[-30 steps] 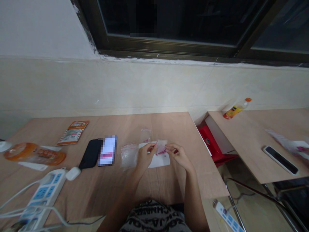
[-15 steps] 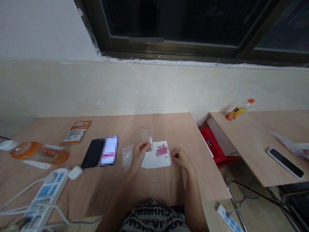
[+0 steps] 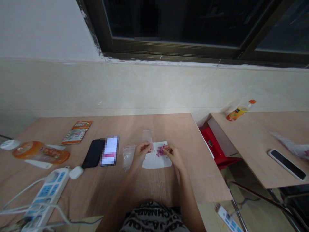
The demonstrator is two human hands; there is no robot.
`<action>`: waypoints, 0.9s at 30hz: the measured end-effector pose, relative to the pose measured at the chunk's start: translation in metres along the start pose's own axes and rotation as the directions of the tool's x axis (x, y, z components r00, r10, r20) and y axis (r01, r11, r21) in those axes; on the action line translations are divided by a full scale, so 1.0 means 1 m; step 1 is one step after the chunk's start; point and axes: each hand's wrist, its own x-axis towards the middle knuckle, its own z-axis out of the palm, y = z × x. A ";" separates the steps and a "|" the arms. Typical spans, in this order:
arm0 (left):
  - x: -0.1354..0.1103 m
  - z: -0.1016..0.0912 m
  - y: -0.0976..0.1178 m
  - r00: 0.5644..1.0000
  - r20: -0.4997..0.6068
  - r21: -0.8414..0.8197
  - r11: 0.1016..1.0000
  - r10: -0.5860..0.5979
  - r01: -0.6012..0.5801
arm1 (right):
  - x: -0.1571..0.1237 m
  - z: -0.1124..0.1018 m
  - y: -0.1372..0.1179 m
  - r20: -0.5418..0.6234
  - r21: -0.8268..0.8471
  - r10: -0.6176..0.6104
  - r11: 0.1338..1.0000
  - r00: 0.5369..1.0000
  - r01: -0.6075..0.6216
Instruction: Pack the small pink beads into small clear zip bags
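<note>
My left hand (image 3: 142, 153) pinches a small clear plastic bag (image 3: 150, 141) with a pink-marked edge, holding it up at the left of a white paper sheet (image 3: 156, 165). A loose cluster of small pink beads (image 3: 160, 150) lies on that sheet. My right hand (image 3: 173, 155) rests its fingertips at the cluster's right side. Whether those fingers hold a bead is hidden. Left of my left hand lies another clear plastic bag (image 3: 128, 156).
On the wooden desk (image 3: 169, 187) are a phone (image 3: 109, 150) on a black case, an orange packet (image 3: 41, 152), a printed card (image 3: 76, 132) and a white power strip (image 3: 45, 193) with cables. A second desk holds a phone and a bottle.
My right hand has moved left from the sheet's right edge to the pink beads. My left hand has shifted slightly right, still with the small bag.
</note>
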 end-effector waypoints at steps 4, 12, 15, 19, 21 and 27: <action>0.001 0.005 -0.005 0.999 0.043 0.088 0.996 0.013 -0.017 | 0.000 0.008 -0.034 0.094 0.062 -0.057 0.997 0.994 0.052; -0.003 0.004 -0.003 0.984 0.176 0.099 0.995 -0.014 -0.003 | -0.002 0.013 -0.063 0.211 0.079 -0.155 0.987 0.965 0.141; -0.004 0.004 -0.002 0.982 0.188 0.135 0.991 -0.002 -0.024 | -0.002 0.012 -0.063 0.186 0.054 -0.143 0.989 0.972 0.136; -0.004 0.008 -0.003 0.983 0.174 0.204 0.975 0.054 -0.090 | -0.002 0.013 -0.064 0.120 -0.016 -0.135 0.990 0.984 0.138; -0.003 0.009 -0.003 0.982 0.173 0.216 0.969 0.083 -0.120 | -0.001 0.014 -0.064 0.093 -0.066 -0.132 0.988 0.987 0.138; -0.002 0.001 0.001 0.982 0.111 0.278 0.943 0.155 -0.181 | 0.001 0.007 -0.052 -0.145 -0.227 -0.079 0.973 0.986 0.045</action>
